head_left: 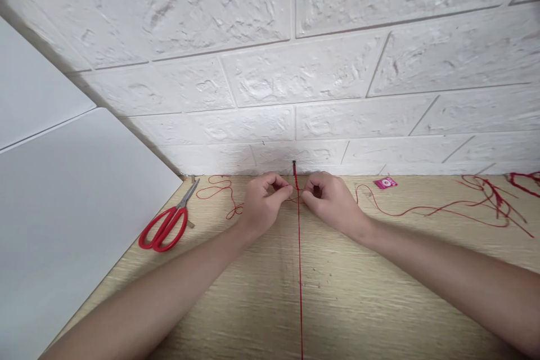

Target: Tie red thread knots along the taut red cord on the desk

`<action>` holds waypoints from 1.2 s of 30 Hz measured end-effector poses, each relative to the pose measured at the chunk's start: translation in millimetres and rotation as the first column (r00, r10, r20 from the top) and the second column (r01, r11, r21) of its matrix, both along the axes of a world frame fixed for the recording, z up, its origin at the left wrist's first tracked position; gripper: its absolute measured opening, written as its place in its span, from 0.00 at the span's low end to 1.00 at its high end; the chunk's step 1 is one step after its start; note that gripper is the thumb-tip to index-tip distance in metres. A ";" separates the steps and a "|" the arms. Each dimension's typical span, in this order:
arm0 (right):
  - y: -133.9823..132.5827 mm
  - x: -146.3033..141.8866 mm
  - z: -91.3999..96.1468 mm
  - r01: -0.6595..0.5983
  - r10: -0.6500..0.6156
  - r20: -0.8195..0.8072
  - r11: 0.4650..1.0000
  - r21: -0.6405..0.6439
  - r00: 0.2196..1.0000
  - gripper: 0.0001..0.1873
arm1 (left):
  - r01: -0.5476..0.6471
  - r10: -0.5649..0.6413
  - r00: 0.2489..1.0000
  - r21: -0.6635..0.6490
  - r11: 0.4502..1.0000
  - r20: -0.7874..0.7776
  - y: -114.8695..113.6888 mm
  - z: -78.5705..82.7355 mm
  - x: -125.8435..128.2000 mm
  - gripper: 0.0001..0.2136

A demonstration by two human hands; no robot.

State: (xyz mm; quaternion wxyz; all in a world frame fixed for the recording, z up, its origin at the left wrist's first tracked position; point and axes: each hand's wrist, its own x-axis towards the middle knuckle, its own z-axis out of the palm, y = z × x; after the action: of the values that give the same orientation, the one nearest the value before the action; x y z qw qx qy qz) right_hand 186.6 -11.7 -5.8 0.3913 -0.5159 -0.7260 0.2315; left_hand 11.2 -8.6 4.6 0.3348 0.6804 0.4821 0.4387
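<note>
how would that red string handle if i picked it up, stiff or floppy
Probably floppy: the loose strands lie in curls on the table. Likely very light, being so thin. The string looks straight only where it seems pulled taut from a pin at the wall, pinched by the left hand and right hand.

Scissors [179, 209] L, taut cord [300, 270] ctr, loose cord [493, 197] R, wall [295, 67] behind

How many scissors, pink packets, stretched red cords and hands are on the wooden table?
Scissors: 1
Pink packet: 1
Stretched red cord: 1
Hands: 2, left hand and right hand
Total: 5
</note>
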 end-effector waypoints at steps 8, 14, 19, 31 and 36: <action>0.4 -0.5 -1.8 0.021 -0.022 0.077 1.000 0.012 0.997 0.03 | -0.006 0.021 0.980 -0.072 0.997 0.197 6.4 -3.2 1.0 0.09; 2.4 0.6 -4.8 0.025 -0.027 0.073 0.999 0.036 0.997 0.06 | -0.096 0.094 0.993 0.030 0.995 0.074 6.7 -5.4 1.4 0.09; 4.7 2.3 -6.3 0.061 -0.061 -0.064 0.998 0.005 0.996 0.06 | -0.152 0.153 0.988 0.138 0.979 0.005 7.0 -6.0 1.7 0.09; 9.4 1.2 -7.8 -0.077 -0.041 -0.674 0.987 -0.144 0.737 0.14 | -0.070 0.061 0.993 0.095 0.993 0.102 5.3 -7.5 2.4 0.10; 9.0 0.4 -3.3 -0.095 -0.066 -0.744 0.981 -0.172 0.665 0.15 | -0.062 0.051 0.990 0.083 0.995 0.129 6.1 -9.5 2.8 0.10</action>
State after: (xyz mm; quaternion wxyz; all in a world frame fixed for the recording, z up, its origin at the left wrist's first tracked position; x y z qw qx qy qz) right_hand 187.0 -2.8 -9.1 0.5995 -0.4058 -0.4798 0.4958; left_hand 14.0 -2.5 -4.9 0.3226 0.6511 0.4594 0.5108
